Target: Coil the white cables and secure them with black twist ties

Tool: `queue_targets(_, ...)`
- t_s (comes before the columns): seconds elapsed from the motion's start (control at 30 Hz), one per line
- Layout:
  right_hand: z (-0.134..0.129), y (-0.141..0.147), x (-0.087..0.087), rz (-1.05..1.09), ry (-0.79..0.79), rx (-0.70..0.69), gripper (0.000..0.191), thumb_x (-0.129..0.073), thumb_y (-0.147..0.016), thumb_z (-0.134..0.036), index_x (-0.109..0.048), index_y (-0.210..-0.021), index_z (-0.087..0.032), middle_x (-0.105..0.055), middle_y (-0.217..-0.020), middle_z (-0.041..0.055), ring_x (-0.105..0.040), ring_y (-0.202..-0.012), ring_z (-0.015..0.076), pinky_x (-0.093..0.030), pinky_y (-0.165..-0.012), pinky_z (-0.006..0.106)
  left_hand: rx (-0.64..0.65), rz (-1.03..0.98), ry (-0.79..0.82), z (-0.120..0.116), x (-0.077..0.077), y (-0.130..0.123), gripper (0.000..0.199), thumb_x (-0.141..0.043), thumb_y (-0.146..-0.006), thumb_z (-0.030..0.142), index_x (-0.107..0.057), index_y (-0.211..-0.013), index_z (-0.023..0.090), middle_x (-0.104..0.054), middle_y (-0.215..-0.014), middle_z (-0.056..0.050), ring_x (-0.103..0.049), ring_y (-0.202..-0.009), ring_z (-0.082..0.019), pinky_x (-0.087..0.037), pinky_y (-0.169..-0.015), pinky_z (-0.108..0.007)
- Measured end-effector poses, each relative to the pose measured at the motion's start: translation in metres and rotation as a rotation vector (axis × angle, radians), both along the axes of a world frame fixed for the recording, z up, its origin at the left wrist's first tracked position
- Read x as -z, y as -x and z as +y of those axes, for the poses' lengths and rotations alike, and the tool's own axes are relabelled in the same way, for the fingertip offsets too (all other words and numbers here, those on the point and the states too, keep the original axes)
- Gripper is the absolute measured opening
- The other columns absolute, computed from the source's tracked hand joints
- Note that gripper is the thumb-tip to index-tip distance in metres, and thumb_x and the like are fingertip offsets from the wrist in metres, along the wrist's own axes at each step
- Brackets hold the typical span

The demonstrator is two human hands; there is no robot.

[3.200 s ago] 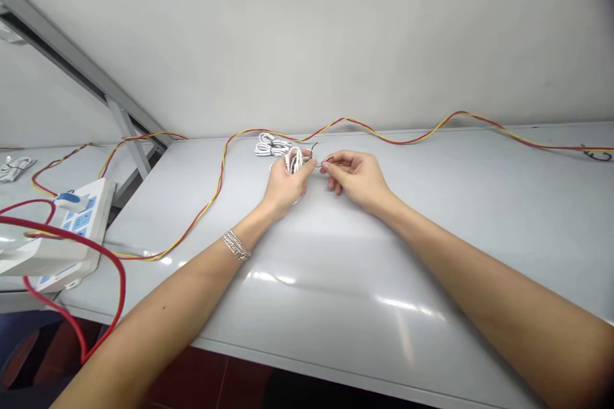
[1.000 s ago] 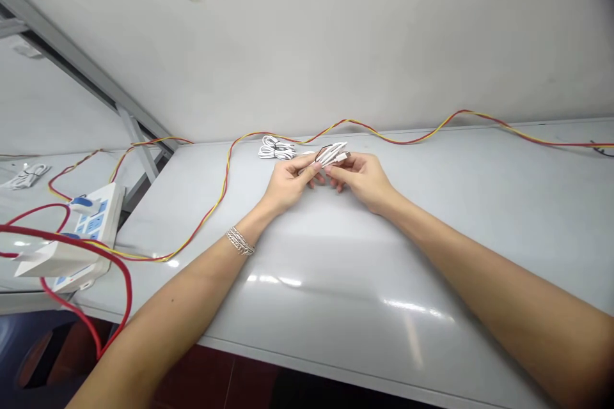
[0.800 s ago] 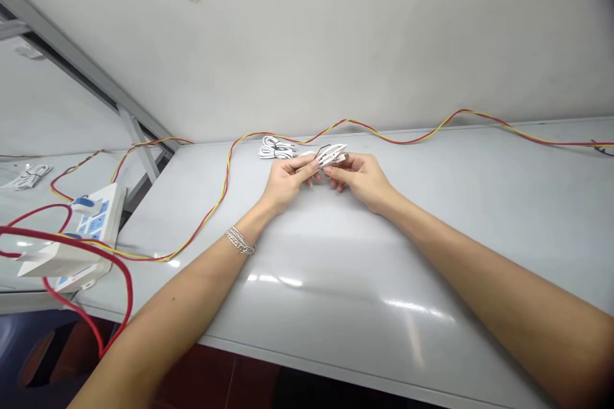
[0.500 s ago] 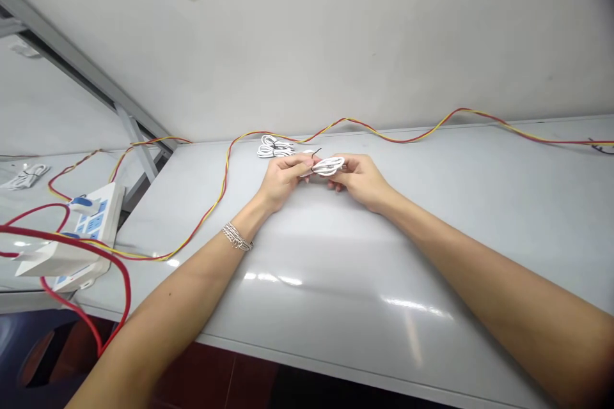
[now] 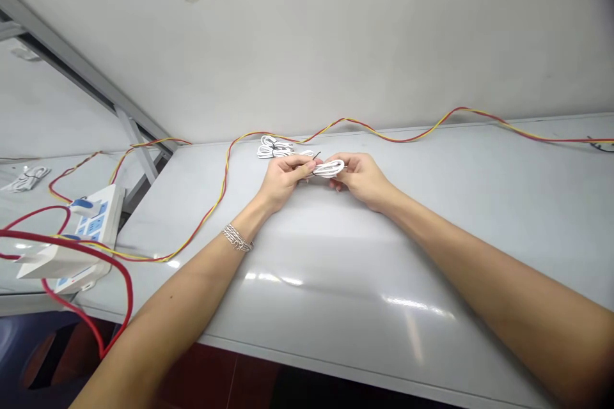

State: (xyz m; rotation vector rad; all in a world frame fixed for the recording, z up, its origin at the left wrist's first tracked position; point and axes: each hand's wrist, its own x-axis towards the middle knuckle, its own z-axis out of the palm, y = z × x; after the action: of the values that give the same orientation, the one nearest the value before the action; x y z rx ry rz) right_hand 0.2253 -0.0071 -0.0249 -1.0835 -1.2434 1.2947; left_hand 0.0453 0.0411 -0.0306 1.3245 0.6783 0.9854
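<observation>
Your left hand (image 5: 281, 182) pinches a looped white cable (image 5: 330, 169), its dark tie (image 5: 316, 155) poking up. Your right hand (image 5: 361, 180) curls at its right end, grip unclear.

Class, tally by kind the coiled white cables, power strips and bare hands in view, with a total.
Coiled white cables: 3 (held cable, back cable, far-left cable)
Power strip: 1
Bare hands: 2 (left hand, right hand)
Total: 6

Room rightward, wall (image 5: 384, 45) behind
</observation>
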Motion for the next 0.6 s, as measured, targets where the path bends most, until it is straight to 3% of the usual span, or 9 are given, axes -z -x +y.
queue_targets(0.2,0.0010,0.0000,0.0007,0.026,-0.003,0.016,0.022,-0.081,-0.065,-0.032,-0.070,-0.076,-0.018,-0.066,-0.071,0.0027,-0.054,-0.060,0.0131,-0.043,-0.052,0.027,0.095,0.086,-0.111,-0.0019,-0.0031,0.0021,0.026,-0.082,-0.076,0.042,-0.080,-0.080,0.017,-0.070,-0.081,-0.004,-0.059,-0.079,-0.016,-0.043,-0.074,-0.030)
queue_targets(0.4,-0.0007,0.0015,-0.0023,0.048,-0.026,0.022,0.029,-0.087,-0.061,-0.042,-0.072,-0.072,-0.019,-0.067,-0.070,0.0011,-0.053,-0.058,0.0120,-0.044,-0.049,0.025,0.151,0.065,0.006,0.0006,-0.0036,0.0030,0.023,-0.084,-0.072,0.041,-0.077,-0.072,0.019,-0.068,-0.075,-0.002,-0.058,-0.075,-0.015,-0.044,-0.074,-0.030)
queue_targets(0.5,-0.0008,0.0014,-0.0006,0.047,-0.051,0.054,0.033,-0.088,-0.062,-0.046,-0.073,-0.073,-0.019,-0.068,-0.070,0.0022,-0.055,-0.058,0.0125,-0.045,-0.048,0.026,0.088,0.039,-0.022,-0.0009,-0.0018,0.0010,0.023,-0.085,-0.071,0.041,-0.077,-0.073,0.020,-0.071,-0.078,-0.003,-0.062,-0.079,-0.016,-0.048,-0.080,-0.032)
queue_targets(0.6,-0.0005,0.0004,0.0014,0.087,-0.067,0.080,0.034,-0.088,-0.062,-0.047,-0.073,-0.074,-0.019,-0.068,-0.070,0.0020,-0.057,-0.058,0.0129,-0.047,-0.049,0.026,-0.042,0.038,-0.139,-0.0044,-0.0006,-0.0022,0.022,-0.087,-0.069,0.040,-0.079,-0.075,0.020,-0.073,-0.088,-0.005,-0.065,-0.096,-0.020,-0.049,-0.094,-0.036)
